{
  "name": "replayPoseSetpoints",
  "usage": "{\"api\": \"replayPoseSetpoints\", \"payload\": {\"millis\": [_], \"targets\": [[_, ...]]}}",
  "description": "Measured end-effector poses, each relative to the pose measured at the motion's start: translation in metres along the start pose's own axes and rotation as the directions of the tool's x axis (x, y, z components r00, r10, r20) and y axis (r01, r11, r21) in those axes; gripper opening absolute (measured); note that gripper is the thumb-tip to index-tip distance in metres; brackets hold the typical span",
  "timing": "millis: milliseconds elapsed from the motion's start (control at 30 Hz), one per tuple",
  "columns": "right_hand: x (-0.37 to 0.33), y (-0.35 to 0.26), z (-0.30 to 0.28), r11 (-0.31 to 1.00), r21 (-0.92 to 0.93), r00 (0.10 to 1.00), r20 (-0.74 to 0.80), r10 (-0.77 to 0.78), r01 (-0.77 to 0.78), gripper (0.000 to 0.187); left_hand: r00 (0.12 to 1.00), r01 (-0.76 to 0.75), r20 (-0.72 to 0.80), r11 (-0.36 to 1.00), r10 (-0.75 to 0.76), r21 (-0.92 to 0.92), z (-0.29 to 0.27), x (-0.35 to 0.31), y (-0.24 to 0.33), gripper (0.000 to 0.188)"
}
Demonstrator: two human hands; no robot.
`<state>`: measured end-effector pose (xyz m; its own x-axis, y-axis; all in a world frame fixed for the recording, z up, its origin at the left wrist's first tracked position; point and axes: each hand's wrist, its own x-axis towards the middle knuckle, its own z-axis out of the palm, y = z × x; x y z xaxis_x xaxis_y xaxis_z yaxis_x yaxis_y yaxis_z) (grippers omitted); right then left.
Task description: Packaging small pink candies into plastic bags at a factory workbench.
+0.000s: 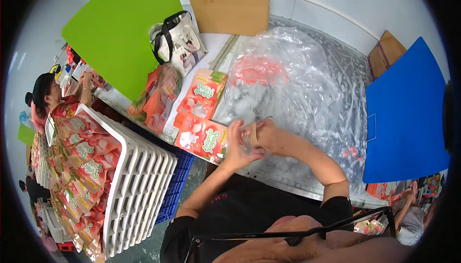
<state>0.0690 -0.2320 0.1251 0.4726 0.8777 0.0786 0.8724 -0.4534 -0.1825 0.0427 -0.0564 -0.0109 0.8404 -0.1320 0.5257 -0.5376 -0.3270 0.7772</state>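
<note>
My left hand (236, 148) is raised over the table edge, its thumb and fingers apart in a curve. Facing it, my right hand (270, 137) is bent inward with its fingers curled. A small pale, pinkish see-through thing (248, 134) shows between the two hands; its kind cannot be made out. Just left of my left hand lies a stack of red printed pouches (201, 138), and a second stack of the same pouches (201, 95) is behind it. A large clear plastic bag (307, 71) with red pieces (259, 70) inside spreads beyond my hands.
White stacked crates (139, 191) heaped with red pouches (86, 167) stand at left, near a blue crate (176, 186). A green board (125, 27), tote bag (185, 42), cardboard box (228, 8) and blue board (408, 119) surround the table. Other people work at far left and lower right.
</note>
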Motion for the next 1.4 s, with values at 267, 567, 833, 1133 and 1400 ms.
{"api": "replayPoseSetpoints", "payload": {"millis": [267, 567, 833, 1133, 1400], "targets": [[-0.008, -0.003, 0.011, 0.991, 0.06, 0.968, -0.227, -0.104, 0.121, 0.009, 0.626, 0.639, 0.704, 0.739, -0.335, -0.216, -0.038, 0.023, -0.03, 0.086], [0.008, 0.01, 0.022, 0.941, 0.229, 0.898, 0.419, 0.136, -0.249, 0.011, 0.779, 0.569, 0.562, 0.689, -0.277, -0.449, -0.019, 0.014, -0.008, 0.07], [-0.001, 0.002, 0.023, 0.935, 0.354, 0.98, -0.175, 0.091, -0.024, 0.013, 0.833, 0.464, 0.499, 0.792, -0.239, -0.396, -0.032, 0.011, -0.013, 0.026], [-0.001, 0.007, 0.036, 0.953, 0.218, 0.963, 0.215, 0.163, -0.21, 0.029, 0.838, 0.495, 0.455, 0.772, -0.302, -0.398, -0.029, 0.001, 0.0, 0.017], [0.0, 0.016, 0.033, 0.939, 0.165, 0.661, -0.673, 0.331, -0.302, 0.04, 0.858, 0.513, 0.271, 0.741, -0.436, -0.433, -0.039, 0.008, -0.028, 0.023]]}}
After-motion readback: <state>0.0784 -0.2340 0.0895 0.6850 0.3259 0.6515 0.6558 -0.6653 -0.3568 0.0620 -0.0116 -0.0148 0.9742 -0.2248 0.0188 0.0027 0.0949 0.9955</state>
